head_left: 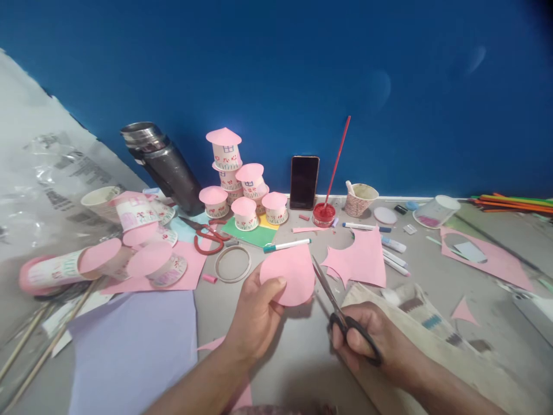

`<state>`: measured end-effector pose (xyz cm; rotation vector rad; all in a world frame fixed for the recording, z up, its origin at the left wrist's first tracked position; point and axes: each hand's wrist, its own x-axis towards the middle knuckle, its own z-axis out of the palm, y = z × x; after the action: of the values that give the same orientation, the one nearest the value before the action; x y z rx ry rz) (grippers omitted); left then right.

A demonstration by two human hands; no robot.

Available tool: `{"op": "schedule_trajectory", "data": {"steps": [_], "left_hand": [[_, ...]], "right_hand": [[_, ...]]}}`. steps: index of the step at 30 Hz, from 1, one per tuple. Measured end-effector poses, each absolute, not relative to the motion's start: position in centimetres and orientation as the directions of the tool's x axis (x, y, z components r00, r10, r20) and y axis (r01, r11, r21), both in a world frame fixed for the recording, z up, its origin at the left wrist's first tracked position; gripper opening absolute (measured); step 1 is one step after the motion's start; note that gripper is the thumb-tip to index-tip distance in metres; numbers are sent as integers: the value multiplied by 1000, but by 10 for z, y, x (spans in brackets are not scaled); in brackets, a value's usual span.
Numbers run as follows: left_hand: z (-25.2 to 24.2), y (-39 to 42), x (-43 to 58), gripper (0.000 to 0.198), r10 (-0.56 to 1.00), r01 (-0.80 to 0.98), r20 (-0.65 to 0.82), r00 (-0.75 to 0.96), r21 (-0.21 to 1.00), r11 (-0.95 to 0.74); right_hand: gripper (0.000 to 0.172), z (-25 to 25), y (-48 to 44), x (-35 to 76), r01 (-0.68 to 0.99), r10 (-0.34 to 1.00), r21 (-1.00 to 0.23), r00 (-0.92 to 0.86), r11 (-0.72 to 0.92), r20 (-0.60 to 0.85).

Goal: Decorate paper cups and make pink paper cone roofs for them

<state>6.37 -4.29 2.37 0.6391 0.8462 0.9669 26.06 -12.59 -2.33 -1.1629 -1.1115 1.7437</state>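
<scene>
Between the thumb and fingers of my left hand [259,308] is a rounded piece of pink paper [291,276], held flat above the table. My right hand [367,340] grips black-handled scissors [330,291] by their loops, with the blades pointing up and left, close to the paper's right edge. A green-capped marker [287,245] lies just beyond the paper. To the right of it rests a pink sheet with curved cut-outs [365,259]. A tape ring [233,264] sits left of the paper.
Stacked decorated cups with pink cone tops [227,153] stand at the back, beside a leaning black flask [170,173], a phone [305,182] and a red pot [324,215] with a stick. Red-handled scissors [208,239] and a purple sheet [133,351] lie left; a cloth [432,346] right.
</scene>
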Motion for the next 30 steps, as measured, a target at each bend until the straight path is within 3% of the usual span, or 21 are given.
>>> {"op": "schedule_trajectory", "data": {"steps": [16,30], "left_hand": [[20,-44,60,43,919,-375,-268,290,851,366],[26,-45,64,54,909,-402,-311,277,822,404]], "right_hand": [[72,-22,-125,261,-60,897,-939,-322,-340,-304],[73,-21,-124,261,-46,891,-934,-320,-353,-321]]}}
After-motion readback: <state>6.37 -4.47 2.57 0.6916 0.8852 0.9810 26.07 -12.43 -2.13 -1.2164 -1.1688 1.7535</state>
